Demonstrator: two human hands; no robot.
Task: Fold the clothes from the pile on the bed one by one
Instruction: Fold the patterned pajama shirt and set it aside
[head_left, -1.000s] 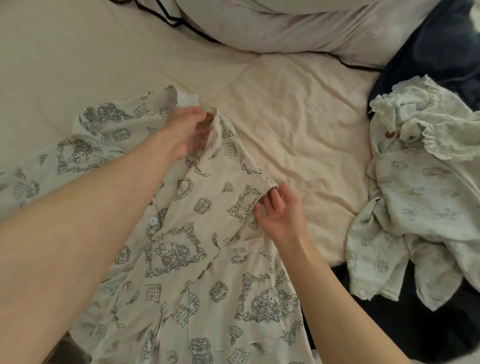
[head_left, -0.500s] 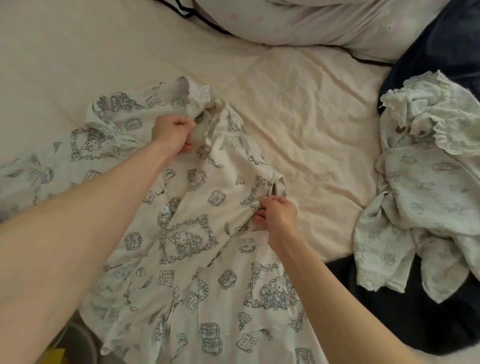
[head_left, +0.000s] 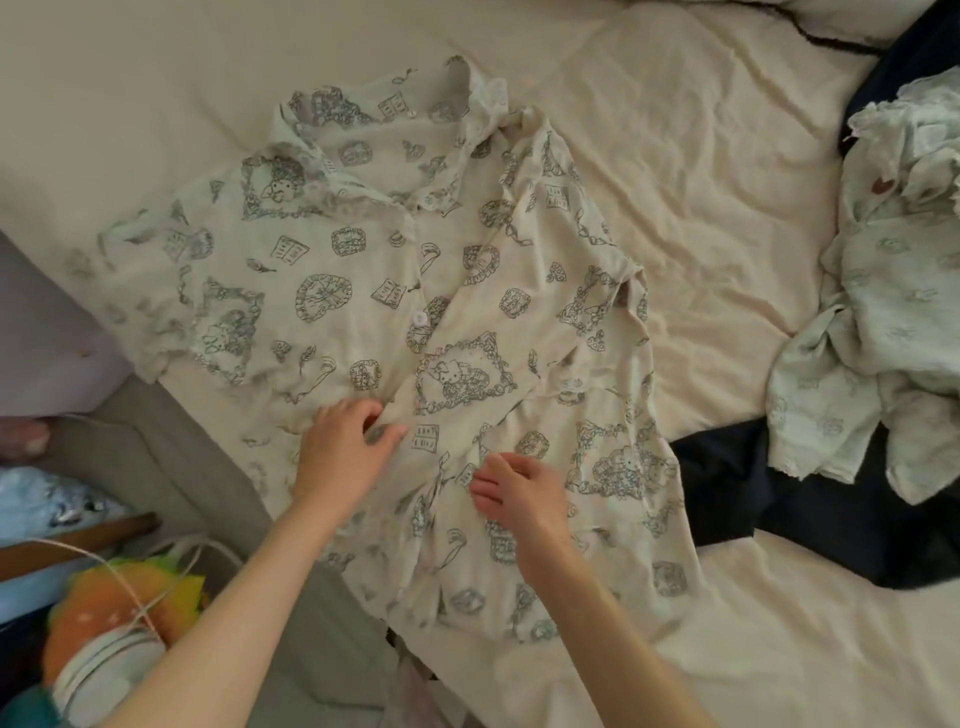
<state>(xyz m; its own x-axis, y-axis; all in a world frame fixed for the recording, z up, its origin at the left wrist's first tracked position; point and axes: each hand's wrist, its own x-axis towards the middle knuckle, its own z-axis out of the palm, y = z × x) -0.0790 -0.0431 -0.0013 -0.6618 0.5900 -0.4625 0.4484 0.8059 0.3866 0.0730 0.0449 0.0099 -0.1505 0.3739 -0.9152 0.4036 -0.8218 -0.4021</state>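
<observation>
A cream button-up shirt (head_left: 363, 270) printed with grey cartoon frames lies spread face up on the beige bed sheet (head_left: 701, 208). Its collar points away from me and its hem hangs over the near bed edge. My left hand (head_left: 340, 452) sits on the lower front beside the button placket, fingers and thumb pinching a small fold of the cloth. My right hand (head_left: 517, 491) lies a little to the right on the other front panel. Its fingers are bent toward the placket, and whether they pinch the cloth is hidden.
The pile of pale green clothes (head_left: 893, 270) lies at the right, partly on a dark navy garment (head_left: 769, 499). A pillow edge (head_left: 852, 21) shows at the top right. Left of the grey bed side (head_left: 171, 467) are a white cable and colourful clutter (head_left: 114, 608).
Both hands let go of the collar and right shoulder and came down to the lower front of the shirt. The shirt now lies flatter and wider; the view has pulled back.
</observation>
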